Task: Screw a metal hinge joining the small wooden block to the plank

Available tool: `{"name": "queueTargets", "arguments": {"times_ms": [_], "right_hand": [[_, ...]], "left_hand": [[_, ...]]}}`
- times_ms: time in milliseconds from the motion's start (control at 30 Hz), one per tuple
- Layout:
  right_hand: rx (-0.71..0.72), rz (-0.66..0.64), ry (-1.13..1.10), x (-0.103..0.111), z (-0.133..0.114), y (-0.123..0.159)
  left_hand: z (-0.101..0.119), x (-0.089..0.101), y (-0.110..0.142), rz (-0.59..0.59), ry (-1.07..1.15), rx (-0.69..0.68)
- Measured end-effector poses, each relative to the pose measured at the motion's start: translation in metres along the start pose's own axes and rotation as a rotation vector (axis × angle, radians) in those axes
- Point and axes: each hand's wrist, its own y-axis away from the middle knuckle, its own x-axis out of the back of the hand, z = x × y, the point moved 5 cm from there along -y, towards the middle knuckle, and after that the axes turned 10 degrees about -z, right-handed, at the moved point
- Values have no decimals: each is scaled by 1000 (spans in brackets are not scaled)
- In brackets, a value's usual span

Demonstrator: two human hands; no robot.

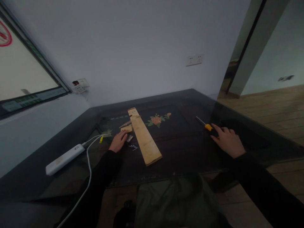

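Observation:
The fingers of my left hand (118,141) are stretched out, with their tips touching a small wooden block (126,128). A long wooden board (145,136) lies to the right of it, running away from me across the dark table. Between my left hand and the board are a small metal hinge-like plate (129,138) and several screws (133,147). At the right, my right hand (228,142) is closed around the handle of a screwdriver (208,127). Its yellow handle part and thin shaft show, pointing away to the left; my fingers cover the handle's end.
The dark table (185,152) bears a painted flower (156,120) and stands against the wall. A white power bank (65,159) lies at the left, its white cable (88,161) running over my left forearm. A thin wood splinter (125,124) lies behind the block.

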Motion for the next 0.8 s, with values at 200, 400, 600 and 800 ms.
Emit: {"name": "queueTargets", "arguments": {"times_ms": [200, 400, 600, 800], "right_hand": [[88, 12, 71, -4, -11, -11], [113, 56, -155, 7, -27, -15], [393, 24, -1026, 58, -105, -12], [594, 34, -1348, 101, -214, 12]], "left_hand": [[-1, 2, 2, 4, 15, 52], [1, -3, 1, -60, 28, 141], [62, 42, 16, 244, 169, 67], [188, 26, 32, -2, 961, -184]]}}
